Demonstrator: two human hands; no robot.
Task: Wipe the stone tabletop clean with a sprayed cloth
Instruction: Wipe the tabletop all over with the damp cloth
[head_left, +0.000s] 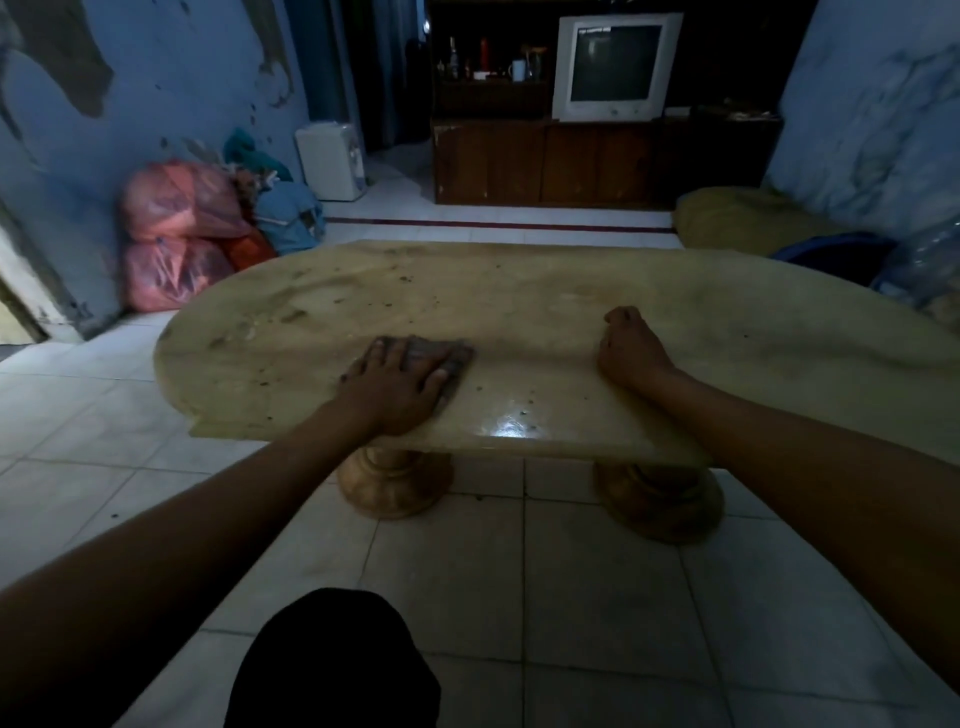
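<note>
A long oval stone tabletop (519, 291), beige with dark specks and smudges, stands on two round pedestals in front of me. My left hand (397, 387) lies flat with spread fingers on a grey cloth (457, 358) near the table's front edge, left of centre. Most of the cloth is hidden under the palm. My right hand (631, 345) rests on the stone to the right, fingers curled into a loose fist and holding nothing. A wet glossy patch (511, 423) shines at the front edge between the hands.
Pink plastic bags (176, 234) and blue bundles are heaped against the left wall. A dark wooden cabinet (545, 161) with an old television (615, 65) stands behind the table. A yellowish cushion (737, 218) and a clear plastic bag lie at the right. White floor tiles surround the table.
</note>
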